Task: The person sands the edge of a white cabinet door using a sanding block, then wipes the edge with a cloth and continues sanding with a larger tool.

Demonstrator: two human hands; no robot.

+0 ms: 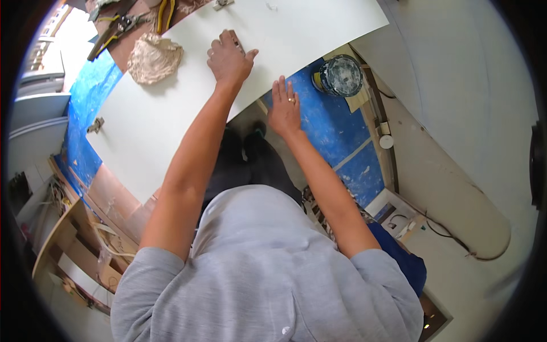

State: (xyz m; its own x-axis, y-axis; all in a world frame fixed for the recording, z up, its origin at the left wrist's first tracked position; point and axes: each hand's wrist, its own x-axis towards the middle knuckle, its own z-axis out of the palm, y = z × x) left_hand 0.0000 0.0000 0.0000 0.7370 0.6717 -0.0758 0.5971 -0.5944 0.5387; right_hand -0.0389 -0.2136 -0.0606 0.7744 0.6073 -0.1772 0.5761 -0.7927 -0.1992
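Observation:
A white cabinet door panel lies flat before me, with a metal hinge at its left end and another hinge along its far edge. My left hand is on the panel, its fingers closed round a small brown block-like piece whose exact kind I cannot make out. By the panel's near right edge, my right hand has its fingers stretched out and holds nothing. A crumpled beige cloth rests on the panel to the left of my left hand.
Yellow-handled pliers and other tools lie at the far left on a brown surface. Blue sheeting covers the floor at right, where a paint-smeared bucket stands. Wooden boards lean at lower left.

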